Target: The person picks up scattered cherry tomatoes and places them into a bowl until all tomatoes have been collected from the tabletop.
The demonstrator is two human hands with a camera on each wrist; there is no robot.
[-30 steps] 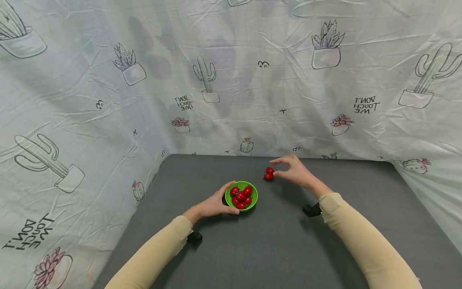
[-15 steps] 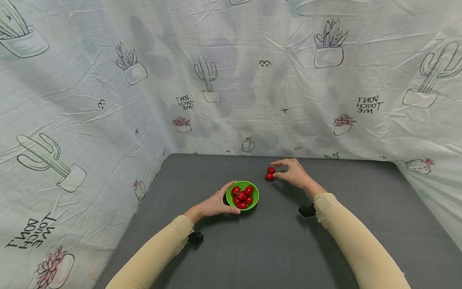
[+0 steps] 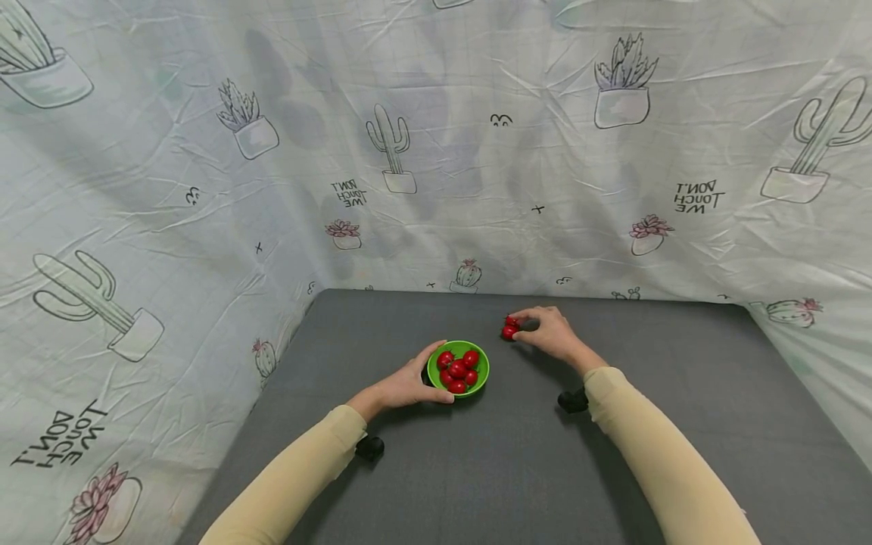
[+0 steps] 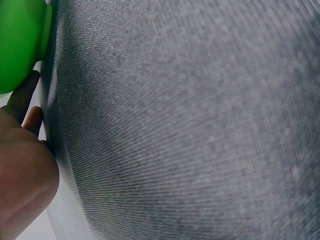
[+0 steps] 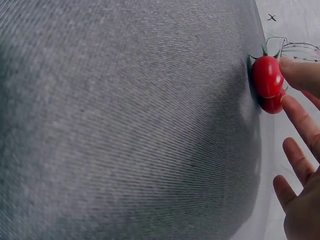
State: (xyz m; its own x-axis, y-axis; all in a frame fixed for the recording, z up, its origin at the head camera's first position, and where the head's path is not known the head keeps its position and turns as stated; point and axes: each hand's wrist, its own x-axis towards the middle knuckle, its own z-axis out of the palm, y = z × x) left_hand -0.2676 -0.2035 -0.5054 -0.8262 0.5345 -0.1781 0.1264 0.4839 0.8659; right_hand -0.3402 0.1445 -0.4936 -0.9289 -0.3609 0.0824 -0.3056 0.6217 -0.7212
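My left hand (image 3: 406,384) holds a small green bowl (image 3: 485,370) of red cherry tomatoes (image 3: 458,369) at its left side, thumb at the near rim and fingers round the far side. In the left wrist view, fingertips lie low against the green bowl (image 4: 20,42). Two more cherry tomatoes lie close together on the table, the near one (image 3: 509,333) partly covering the far one (image 5: 273,104) in the right wrist view. Around them my right hand (image 3: 550,333) spreads its thumb and index finger, tips right at the tomatoes. Its other fingers are spread.
The dark grey table (image 3: 463,469) ends at the back against a pale cloth (image 3: 450,212) printed with potted cacti. This cloth also hangs along the left side. Black wrist straps (image 3: 573,400) sit below both wrists.
My right hand has moved slightly left and nearer, its thumb and index finger closing in on the two loose tomatoes. My left hand and the bowl stay in place.
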